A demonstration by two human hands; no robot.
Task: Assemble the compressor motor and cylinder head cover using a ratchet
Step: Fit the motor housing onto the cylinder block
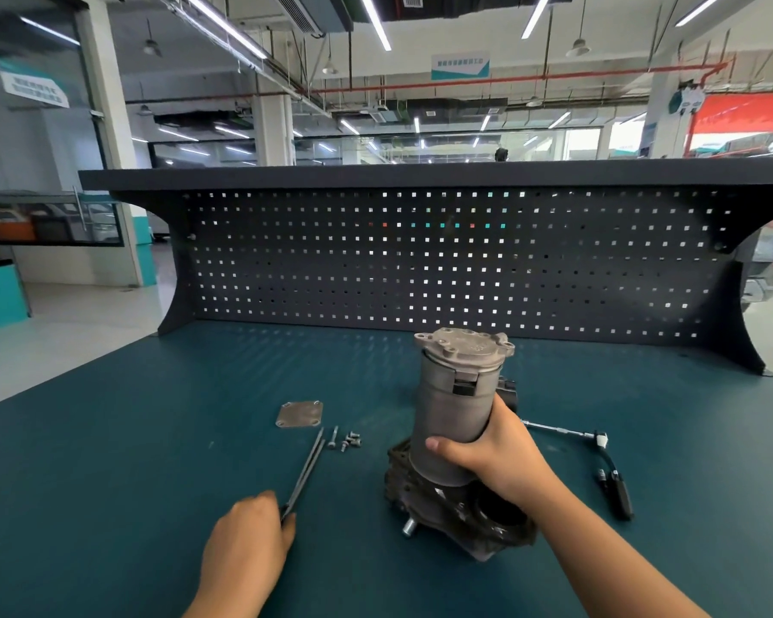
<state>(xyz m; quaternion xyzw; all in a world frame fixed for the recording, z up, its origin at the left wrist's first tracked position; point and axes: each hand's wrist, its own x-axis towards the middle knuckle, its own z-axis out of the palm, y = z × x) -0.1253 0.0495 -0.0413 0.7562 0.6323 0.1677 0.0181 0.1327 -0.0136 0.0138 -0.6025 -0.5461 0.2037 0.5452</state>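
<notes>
The grey compressor motor (454, 403) stands upright on its dark base housing (456, 515) on the teal bench. My right hand (494, 457) grips the cylinder's lower part, thumb across the front. My left hand (246, 541) pinches the near ends of two long thin bolts (306, 470) that lie on the mat, pointing away. A flat square cover plate (299, 414) lies beyond them. Several short screws (347, 440) sit beside the long bolts' far ends. The ratchet (599, 457) lies right of the motor, its black handle toward me.
The bench top (130, 439) is a teal mat. A dark pegboard back panel (442, 260) with a shelf on top rises at its far edge. A workshop hall shows behind it.
</notes>
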